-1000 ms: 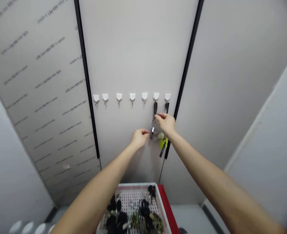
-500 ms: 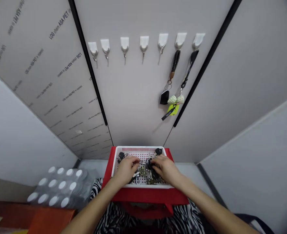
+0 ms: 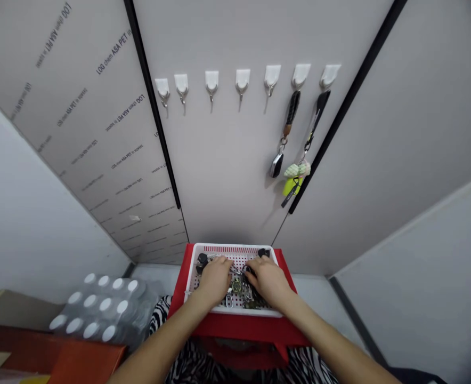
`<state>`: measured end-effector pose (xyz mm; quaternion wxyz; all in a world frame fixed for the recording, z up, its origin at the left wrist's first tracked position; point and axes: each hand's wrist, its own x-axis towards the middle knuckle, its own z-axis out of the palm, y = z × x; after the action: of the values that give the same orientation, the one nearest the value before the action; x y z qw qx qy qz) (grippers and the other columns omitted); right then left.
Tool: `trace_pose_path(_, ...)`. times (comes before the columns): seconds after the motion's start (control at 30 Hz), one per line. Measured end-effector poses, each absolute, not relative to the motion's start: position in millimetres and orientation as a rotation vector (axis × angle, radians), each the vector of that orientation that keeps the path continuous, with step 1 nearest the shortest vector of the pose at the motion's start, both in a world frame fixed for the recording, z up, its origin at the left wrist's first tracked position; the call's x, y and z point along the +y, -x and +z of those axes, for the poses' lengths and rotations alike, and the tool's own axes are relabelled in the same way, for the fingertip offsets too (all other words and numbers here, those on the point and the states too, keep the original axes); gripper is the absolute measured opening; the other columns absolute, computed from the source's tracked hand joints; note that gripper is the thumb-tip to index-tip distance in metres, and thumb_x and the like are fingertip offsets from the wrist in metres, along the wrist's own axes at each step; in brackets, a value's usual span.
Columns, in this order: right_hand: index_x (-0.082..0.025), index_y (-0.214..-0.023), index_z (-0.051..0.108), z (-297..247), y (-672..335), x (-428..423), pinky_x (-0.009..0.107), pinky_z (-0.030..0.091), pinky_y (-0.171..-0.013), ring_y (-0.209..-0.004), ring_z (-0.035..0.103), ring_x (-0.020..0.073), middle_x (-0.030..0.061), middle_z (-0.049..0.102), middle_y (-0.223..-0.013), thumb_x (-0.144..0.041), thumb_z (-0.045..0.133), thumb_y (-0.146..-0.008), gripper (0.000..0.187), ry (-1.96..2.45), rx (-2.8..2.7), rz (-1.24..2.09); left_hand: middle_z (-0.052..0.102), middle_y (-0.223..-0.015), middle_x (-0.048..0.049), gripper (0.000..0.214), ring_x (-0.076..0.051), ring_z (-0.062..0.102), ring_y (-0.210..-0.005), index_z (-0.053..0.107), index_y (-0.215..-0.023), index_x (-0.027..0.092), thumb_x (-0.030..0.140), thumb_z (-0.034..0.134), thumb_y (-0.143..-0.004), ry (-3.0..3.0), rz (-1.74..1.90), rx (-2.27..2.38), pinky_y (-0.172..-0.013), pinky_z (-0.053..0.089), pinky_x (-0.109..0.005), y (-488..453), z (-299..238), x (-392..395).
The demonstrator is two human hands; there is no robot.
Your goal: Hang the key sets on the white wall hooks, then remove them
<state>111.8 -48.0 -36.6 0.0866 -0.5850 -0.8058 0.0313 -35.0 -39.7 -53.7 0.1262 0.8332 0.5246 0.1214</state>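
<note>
A white plastic basket point(image 3: 235, 248) holds a jumble of keys and keychains point(image 3: 239, 288), with silvery clips and brass-coloured pieces among them. Over its left half, my left hand point(image 3: 216, 278) is closed, thumb and fingers pinched at one end of a small silvery keychain point(image 3: 236, 271). From the other side my right hand point(image 3: 270, 278) pinches at the same keychain, fingers curled above a dark bunch. My fingers partly hide what they grip. Black key heads point(image 3: 202, 259) lie in the basket's far left corner, and another black piece point(image 3: 263, 252) in the far right.
The basket stands on a red stool point(image 3: 239, 326). White hooks point(image 3: 242, 80) line the wall panel ahead; the two rightmost carry a braided black keychain point(image 3: 292, 109) and a strap with a yellow-green tag point(image 3: 292, 185). Capped bottles point(image 3: 105, 305) and an orange-red box point(image 3: 86, 362) are at left.
The view has shifted slightly, so wall and basket appear a little lower and further right. Both hands stay in the basket, with fingers slightly re-posed. The hanging black fob has turned.
</note>
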Motion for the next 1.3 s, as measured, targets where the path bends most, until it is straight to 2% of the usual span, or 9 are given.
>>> trace_pose_path(0.17, -0.020, -0.082, 0.053, -41, -115, -50, 0.026, 0.035, -0.066, -0.077, 0.047, 0.0173, 0.0040, 0.057, -0.078, -0.025, 0.039, -0.070, 0.019, 1.703, -2.395, 0.180, 0.051, -0.078, -0.0052, 0.017, -0.016, 0.046, -0.076, 0.052, -0.074, 0.016, 0.014, 0.038, -0.064, -2.454, 0.302, 1.554, -0.067, 0.035, -0.027, 30, -50, -34)
trace_pose_path(0.43, -0.021, -0.083, 0.053, -39, -118, -51, 0.026, 0.034, -0.071, -0.081, 0.046, 0.0162, 0.0041, 0.056, -0.080, -0.016, 0.035, -0.069, 0.023, 1.630, -2.349, 0.279, 0.048, -0.055, 0.0021, 0.012, -0.008, 0.045, -0.055, 0.049, -0.063, 0.015, 0.009, 0.039, -0.060, -2.042, 0.649, 1.349, -0.053, 0.034, -0.017, 30, -41, -28)
trace_pose_path(0.63, -0.018, -0.082, 0.054, -33, -115, -52, 0.025, 0.032, -0.076, -0.085, 0.043, 0.0145, 0.0050, 0.052, -0.089, -0.016, 0.040, -0.066, 0.021, 1.344, -2.130, 0.494, 0.045, -0.053, 0.0041, 0.009, -0.006, 0.042, -0.051, 0.048, -0.060, 0.014, 0.011, 0.040, -0.060, -1.924, 0.857, 1.237, -0.051, 0.033, -0.016, 25, -3, -27)
trace_pose_path(0.8, -0.015, -0.072, 0.053, -21, -110, -53, 0.023, 0.036, -0.063, -0.067, 0.046, 0.0124, 0.0019, 0.054, -0.069, -0.025, 0.040, -0.069, 0.017, 1.230, -1.937, 0.835, 0.044, -0.050, 0.0049, 0.007, -0.006, 0.040, -0.049, 0.048, -0.058, 0.014, 0.012, 0.042, -0.059, -1.921, 0.914, 1.109, -0.049, 0.033, -0.016, 20, 26, -25)
trace_pose_path(0.9, -0.014, -0.067, 0.052, -8, -107, -52, 0.022, 0.036, -0.058, -0.061, 0.045, 0.0110, 0.0002, 0.051, -0.063, -0.028, 0.039, -0.070, 0.019, 1.190, -1.780, 0.956, 0.046, -0.055, 0.0041, 0.006, -0.006, 0.042, -0.052, 0.048, -0.063, 0.014, 0.013, 0.044, -0.059, -1.862, 1.019, 1.079, -0.051, 0.034, -0.016, 20, 36, -22)
trace_pose_path(1.0, -0.014, -0.067, 0.052, 9, -106, -48, 0.021, 0.035, -0.058, -0.059, 0.044, 0.0098, -0.0007, 0.050, -0.061, -0.030, 0.042, -0.068, 0.019, 1.166, -1.644, 0.991, 0.049, -0.063, 0.0019, 0.011, -0.007, 0.044, -0.058, 0.048, -0.071, 0.014, 0.020, 0.045, -0.062, -1.748, 1.164, 1.081, -0.056, 0.037, -0.018, 22, 39, -20)
trace_pose_path(1.1, -0.014, -0.068, 0.052, 27, -105, -39, 0.021, 0.035, -0.057, -0.057, 0.044, 0.0090, -0.0012, 0.051, -0.060, -0.031, 0.044, -0.066, 0.019, 1.130, -1.535, 1.005, 0.050, -0.062, 0.0004, 0.016, -0.009, 0.045, -0.059, 0.049, -0.068, 0.013, 0.026, 0.042, -0.066, -1.666, 1.156, 1.031, -0.058, 0.038, -0.020, 24, 35, -21)
trace_pose_path(1.3, -0.014, -0.060, 0.050, 73, -100, -5, 0.020, 0.034, -0.049, -0.049, 0.042, 0.0072, -0.0032, 0.048, -0.051, -0.031, 0.045, -0.063, 0.018, 1.041, -1.340, 0.923, 0.055, -0.067, -0.0020, 0.014, -0.010, 0.048, -0.062, 0.053, -0.070, 0.011, 0.019, 0.044, -0.063, -1.607, 1.228, 0.976, -0.063, 0.038, -0.021, 12, 47, -4)
